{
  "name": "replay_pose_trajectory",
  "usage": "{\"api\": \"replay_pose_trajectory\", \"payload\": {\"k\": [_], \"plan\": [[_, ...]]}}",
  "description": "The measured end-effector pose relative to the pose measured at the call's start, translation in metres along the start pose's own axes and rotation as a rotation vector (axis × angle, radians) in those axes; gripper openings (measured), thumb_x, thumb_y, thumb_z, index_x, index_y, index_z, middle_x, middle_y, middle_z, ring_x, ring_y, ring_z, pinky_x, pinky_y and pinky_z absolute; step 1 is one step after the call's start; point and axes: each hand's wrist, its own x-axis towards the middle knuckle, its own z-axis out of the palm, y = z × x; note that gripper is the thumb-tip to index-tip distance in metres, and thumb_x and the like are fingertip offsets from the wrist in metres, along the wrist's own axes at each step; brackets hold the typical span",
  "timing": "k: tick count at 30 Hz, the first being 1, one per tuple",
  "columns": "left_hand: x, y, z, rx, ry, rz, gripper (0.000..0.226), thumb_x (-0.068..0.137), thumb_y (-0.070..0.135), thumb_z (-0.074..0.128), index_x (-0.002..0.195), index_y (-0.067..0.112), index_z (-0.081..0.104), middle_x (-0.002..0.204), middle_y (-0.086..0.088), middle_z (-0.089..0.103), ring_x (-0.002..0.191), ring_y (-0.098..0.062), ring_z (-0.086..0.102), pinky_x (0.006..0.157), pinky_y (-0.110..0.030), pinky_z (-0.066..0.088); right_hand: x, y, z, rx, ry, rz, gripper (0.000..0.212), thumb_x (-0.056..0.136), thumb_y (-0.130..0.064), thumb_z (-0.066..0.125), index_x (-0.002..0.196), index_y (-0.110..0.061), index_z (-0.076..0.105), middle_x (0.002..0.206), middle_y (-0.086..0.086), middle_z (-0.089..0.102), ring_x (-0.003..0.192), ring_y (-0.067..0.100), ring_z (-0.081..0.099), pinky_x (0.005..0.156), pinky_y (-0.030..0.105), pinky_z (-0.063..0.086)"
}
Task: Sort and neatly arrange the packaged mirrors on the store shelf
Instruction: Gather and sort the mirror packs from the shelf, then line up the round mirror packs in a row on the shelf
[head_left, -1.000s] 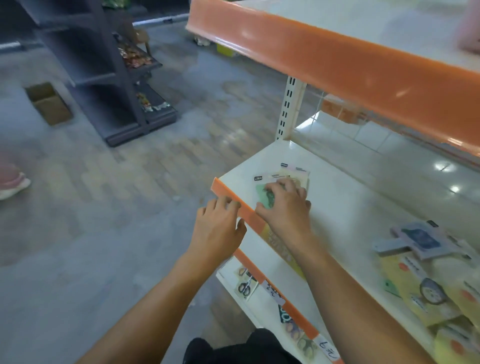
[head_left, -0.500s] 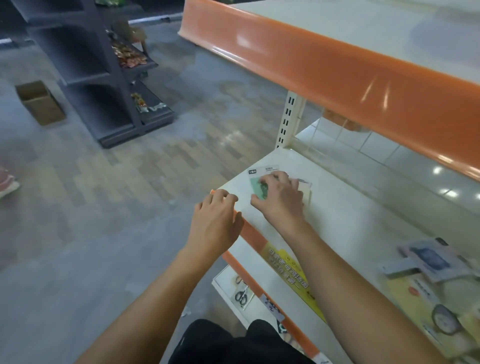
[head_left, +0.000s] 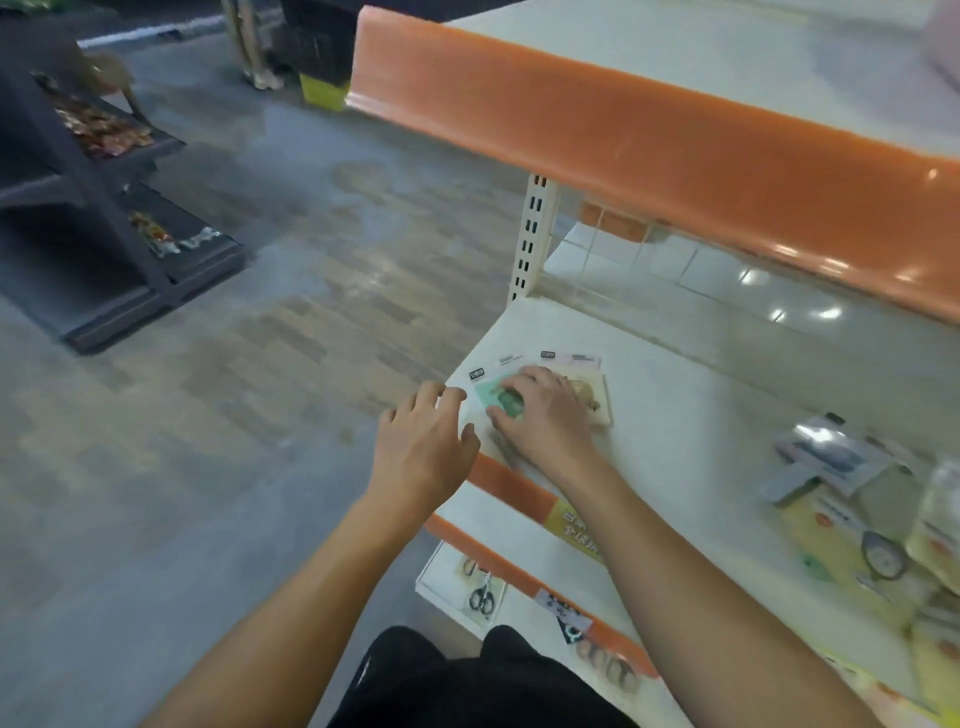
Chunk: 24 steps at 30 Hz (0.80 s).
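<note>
On the smooth cream shelf (head_left: 675, 426), two flat rectangular packaged mirrors (head_left: 597, 400), one green, one beige, are lying at its left corner. The right hand (head_left: 545, 415) is pressing them with loosely spread fingers (head_left: 511, 387). The left hand (head_left: 423, 447) is hovering beside the shelf's glossy orange edge, fingers relaxed and holding nothing.

Both bare forearms reach forward and up from the bottom of the view, converging toward the middle. The left hand (head_left: 423, 447) is seen from the back, palm down, its fingers loosely spread and slightly bent, thumb angled out toward the other hand. The right hand (head_left: 545, 415) lies just beside it, palm down, fingers extended and pressed flat, knuckles raised.
</note>
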Motion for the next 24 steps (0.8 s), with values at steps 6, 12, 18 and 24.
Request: {"api": "replay_pose_trajectory", "payload": {"k": [6, 12, 18, 24], "plan": [[0.004, 0.008, 0.003, -0.093, -0.008, 0.173, 0.036, 0.087, 0.030, 0.055, 0.119, 0.015, 0.054, 0.121, -0.005, 0.056, 0.103, -0.032, 0.057, 0.078, -0.040, 0.041, -0.040, 0.001, -0.017, 0.106, 0.213, 0.083, 0.032, 0.088, -0.032, 0.061, 0.117, -0.022, 0.065, 0.125, -0.002, 0.058, 0.116, 0.023, 0.052, 0.098, 0.038, 0.043], [-0.014, 0.041, 0.000, -0.165, -0.035, 0.433, 0.038, 0.088, 0.031, 0.054, 0.121, 0.014, 0.053, 0.122, -0.008, 0.056, 0.103, -0.034, 0.056, 0.077, -0.043, 0.044, -0.114, 0.013, -0.049, 0.189, 0.336, 0.265, 0.033, 0.092, -0.034, 0.055, 0.124, -0.028, 0.059, 0.124, -0.010, 0.059, 0.113, 0.010, 0.055, 0.093, 0.031, 0.047], [-0.048, 0.088, 0.007, -0.180, -0.151, 0.685, 0.038, 0.089, 0.034, 0.052, 0.122, 0.017, 0.053, 0.124, -0.004, 0.055, 0.106, -0.030, 0.055, 0.083, -0.043, 0.046, -0.201, 0.043, -0.058, 0.205, 0.455, 0.496, 0.029, 0.092, -0.031, 0.060, 0.119, -0.023, 0.064, 0.119, -0.008, 0.061, 0.113, 0.014, 0.055, 0.095, 0.032, 0.045], [-0.085, 0.154, 0.017, -0.184, -0.207, 0.856, 0.038, 0.087, 0.032, 0.055, 0.122, 0.016, 0.054, 0.121, -0.004, 0.055, 0.101, -0.030, 0.058, 0.078, -0.041, 0.047, -0.268, 0.074, -0.077, 0.157, 0.549, 0.651, 0.029, 0.090, -0.028, 0.063, 0.119, -0.021, 0.065, 0.116, -0.005, 0.063, 0.109, 0.015, 0.056, 0.091, 0.024, 0.043]]}}
